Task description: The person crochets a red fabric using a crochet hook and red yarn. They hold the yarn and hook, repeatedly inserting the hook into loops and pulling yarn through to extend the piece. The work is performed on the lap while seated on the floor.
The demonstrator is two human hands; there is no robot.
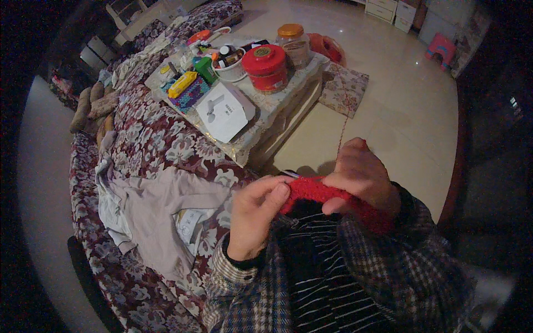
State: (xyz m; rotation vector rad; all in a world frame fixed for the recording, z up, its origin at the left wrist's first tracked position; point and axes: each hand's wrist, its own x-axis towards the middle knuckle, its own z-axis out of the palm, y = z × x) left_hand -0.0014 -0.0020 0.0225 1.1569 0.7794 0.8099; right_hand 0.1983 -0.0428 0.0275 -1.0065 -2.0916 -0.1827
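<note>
A piece of red yarn work (314,191), knitted or crocheted, is stretched between my two hands above my lap. My left hand (258,212) pinches its left end between thumb and fingers. On the other side my right hand (360,179) grips the piece, thumb low against its front and fingers raised. The tip of a slim grey needle or hook (290,173) pokes out past the top edge near my left fingers; the rest of it is hidden. A strand of red yarn (343,131) runs from my right hand up toward a floral-patterned mat or cloth (345,87).
A cloth-covered table (287,112) stands ahead, bearing a red canister (265,68), a clear jar (292,45), a white basket (229,70) and a white box (225,110). On the floral sofa (166,141) at left lies a pale garment (154,212). A pink stool (441,50) stands farther off.
</note>
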